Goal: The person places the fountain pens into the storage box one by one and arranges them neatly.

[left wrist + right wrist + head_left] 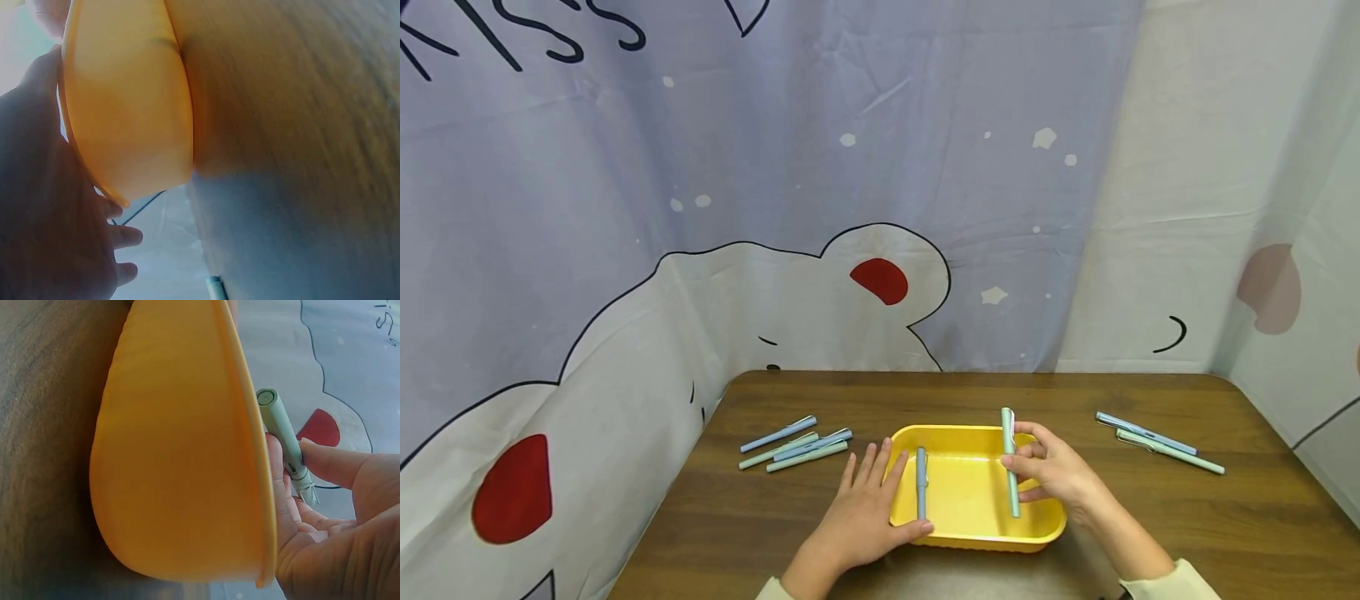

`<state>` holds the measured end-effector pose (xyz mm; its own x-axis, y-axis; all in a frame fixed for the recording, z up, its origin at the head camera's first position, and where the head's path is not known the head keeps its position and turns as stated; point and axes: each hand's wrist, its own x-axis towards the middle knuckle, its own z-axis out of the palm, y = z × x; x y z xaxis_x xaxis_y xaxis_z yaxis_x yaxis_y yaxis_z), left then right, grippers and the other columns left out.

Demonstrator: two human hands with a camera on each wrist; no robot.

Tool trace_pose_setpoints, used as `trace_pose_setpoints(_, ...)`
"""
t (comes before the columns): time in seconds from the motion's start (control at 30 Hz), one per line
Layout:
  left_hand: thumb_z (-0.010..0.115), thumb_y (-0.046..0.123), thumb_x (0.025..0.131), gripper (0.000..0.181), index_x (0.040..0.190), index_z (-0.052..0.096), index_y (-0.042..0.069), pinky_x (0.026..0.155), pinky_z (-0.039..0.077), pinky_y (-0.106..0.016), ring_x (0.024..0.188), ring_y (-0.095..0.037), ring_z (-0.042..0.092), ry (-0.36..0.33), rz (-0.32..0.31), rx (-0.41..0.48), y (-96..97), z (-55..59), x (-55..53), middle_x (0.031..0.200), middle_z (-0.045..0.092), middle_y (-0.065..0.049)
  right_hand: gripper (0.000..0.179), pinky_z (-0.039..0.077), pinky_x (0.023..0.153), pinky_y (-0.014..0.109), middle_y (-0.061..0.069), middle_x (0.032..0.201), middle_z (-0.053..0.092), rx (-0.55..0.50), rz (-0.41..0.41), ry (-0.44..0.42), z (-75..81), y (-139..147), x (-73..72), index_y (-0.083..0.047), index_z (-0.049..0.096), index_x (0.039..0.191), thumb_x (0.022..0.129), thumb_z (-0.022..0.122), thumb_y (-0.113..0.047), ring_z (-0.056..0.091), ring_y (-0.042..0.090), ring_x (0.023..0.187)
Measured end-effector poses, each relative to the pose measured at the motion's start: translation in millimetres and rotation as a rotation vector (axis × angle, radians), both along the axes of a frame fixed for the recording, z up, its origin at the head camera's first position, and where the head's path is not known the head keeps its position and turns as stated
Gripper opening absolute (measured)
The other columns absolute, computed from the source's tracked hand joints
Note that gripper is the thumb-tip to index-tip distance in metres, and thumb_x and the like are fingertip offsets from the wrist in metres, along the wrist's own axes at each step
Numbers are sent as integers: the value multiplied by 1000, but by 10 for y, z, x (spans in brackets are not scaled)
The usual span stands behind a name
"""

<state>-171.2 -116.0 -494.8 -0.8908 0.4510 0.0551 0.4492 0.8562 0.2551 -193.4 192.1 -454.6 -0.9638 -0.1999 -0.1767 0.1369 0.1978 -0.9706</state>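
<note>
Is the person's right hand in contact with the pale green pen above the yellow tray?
Touching. The right wrist view shows the right hand pinching the pale green pen between thumb and fingers.

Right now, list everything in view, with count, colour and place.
Table: 1, brown, across the lower head view
Curtain: pieces uncertain, pale blue and white with printed drawings, behind the table
Tray: 1, yellow, on the table
Loose pen: 1, blue, inside the tray, towards its left end
Held pen: 1, green, over the tray's right part
Left-side pens: 4, two blue, two green, left of the tray
Right-side pens: 2, one blue, one green, right of the tray
Sleeves: 2, pale, bottom edge
Left hand: 1, at the tray's left rim
Right hand: 1, holding the green pen
</note>
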Motion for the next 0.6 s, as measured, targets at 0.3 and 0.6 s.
trace_pose_setpoints(0.3,48,78,90,99,162,26,13,121,10,-63,155,-39,14,-7,4,10,6,0,1,170,7,-12,64,62,67,45,14,99,61,7,19,-4,-68,-86,-6,-1,37,149,95,71,-14,65,24,80)
trace_pose_setpoints(0.6,49,78,90,99,162,26,14,121,11,-63,155,-39,14,-4,9,9,7,4,1,170,8,-12,61,61,63,45,14,96,60,-13,48,9,-136,-201,-5,5,39,144,95,70,-10,63,22,77)
